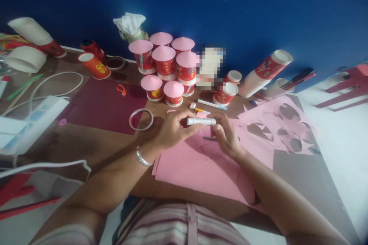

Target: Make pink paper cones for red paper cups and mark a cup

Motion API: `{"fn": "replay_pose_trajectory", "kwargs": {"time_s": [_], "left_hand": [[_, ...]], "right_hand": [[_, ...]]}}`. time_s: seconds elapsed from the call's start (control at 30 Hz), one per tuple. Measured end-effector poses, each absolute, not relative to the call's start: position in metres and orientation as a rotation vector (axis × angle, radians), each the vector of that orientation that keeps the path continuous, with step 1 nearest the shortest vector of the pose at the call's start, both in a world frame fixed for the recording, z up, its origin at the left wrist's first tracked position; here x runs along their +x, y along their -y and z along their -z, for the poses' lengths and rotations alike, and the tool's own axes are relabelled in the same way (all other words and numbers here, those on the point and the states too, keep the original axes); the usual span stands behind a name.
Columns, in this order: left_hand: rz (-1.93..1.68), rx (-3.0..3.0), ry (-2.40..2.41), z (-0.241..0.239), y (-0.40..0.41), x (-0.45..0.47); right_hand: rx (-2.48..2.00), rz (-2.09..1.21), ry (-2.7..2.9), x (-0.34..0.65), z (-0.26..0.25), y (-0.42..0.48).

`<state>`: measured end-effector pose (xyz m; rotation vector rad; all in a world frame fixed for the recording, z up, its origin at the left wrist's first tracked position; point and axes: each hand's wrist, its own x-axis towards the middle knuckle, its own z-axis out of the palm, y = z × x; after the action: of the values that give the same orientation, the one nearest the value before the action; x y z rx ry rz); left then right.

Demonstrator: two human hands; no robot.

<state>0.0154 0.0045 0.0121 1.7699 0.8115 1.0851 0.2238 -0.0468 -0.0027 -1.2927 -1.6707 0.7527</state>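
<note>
My left hand (172, 130) and my right hand (227, 137) both grip a white glue stick (201, 121), held level above a pink paper sheet (201, 164). The left fingers pinch its left end and the right fingers close round its right end. A silver bracelet sits on my left wrist. Under the right hand a dark thin pen-like thing lies on the pink sheet.
Several upturned red paper cups with pink cone lids (165, 64) stand behind my hands. A tape ring (141, 119), a white cap (193, 106), a marker (211, 104), open red cups (225, 94), cut pink paper (281, 126), a dark red sheet (106, 105) and cup stacks lie around. Blue wall behind.
</note>
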Motion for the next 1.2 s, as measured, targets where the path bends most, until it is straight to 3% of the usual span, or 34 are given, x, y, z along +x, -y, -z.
{"fn": "replay_pose_trajectory", "kwargs": {"time_s": [0.23, 0.5, 0.6, 0.7, 0.87, 0.97, 1.07, 1.2], "left_hand": [[-1.04, 1.722, -0.752, -0.017, -0.003, 0.016], [-1.133, 1.997, -0.847, -0.022, 0.001, 0.015], [-1.171, 2.111, -0.818, -0.022, 0.001, 0.014], [-1.212, 2.164, -0.782, -0.021, 0.0, 0.015], [-1.115, 2.019, -0.758, -0.022, 0.004, 0.017], [-1.051, 1.925, -0.727, -0.022, 0.007, 0.018], [-1.034, 1.907, -0.733, -0.023, 0.008, 0.017], [-1.06, 1.93, -0.723, -0.026, 0.007, 0.016]], "right_hand": [[-1.277, -0.735, 1.675, 0.222, 0.005, 0.054], [-1.192, -1.378, 1.285, 0.212, 0.004, 0.049], [-1.159, -1.472, 1.248, 0.212, 0.005, 0.046], [-1.131, -1.262, 1.407, 0.215, 0.008, 0.046], [-1.113, -0.46, 1.862, 0.223, 0.018, 0.051], [-1.134, -0.227, 1.942, 0.225, 0.022, 0.054], [-1.182, -0.269, 1.946, 0.224, 0.02, 0.055], [-1.203, -0.721, 1.839, 0.22, 0.011, 0.055]]}}
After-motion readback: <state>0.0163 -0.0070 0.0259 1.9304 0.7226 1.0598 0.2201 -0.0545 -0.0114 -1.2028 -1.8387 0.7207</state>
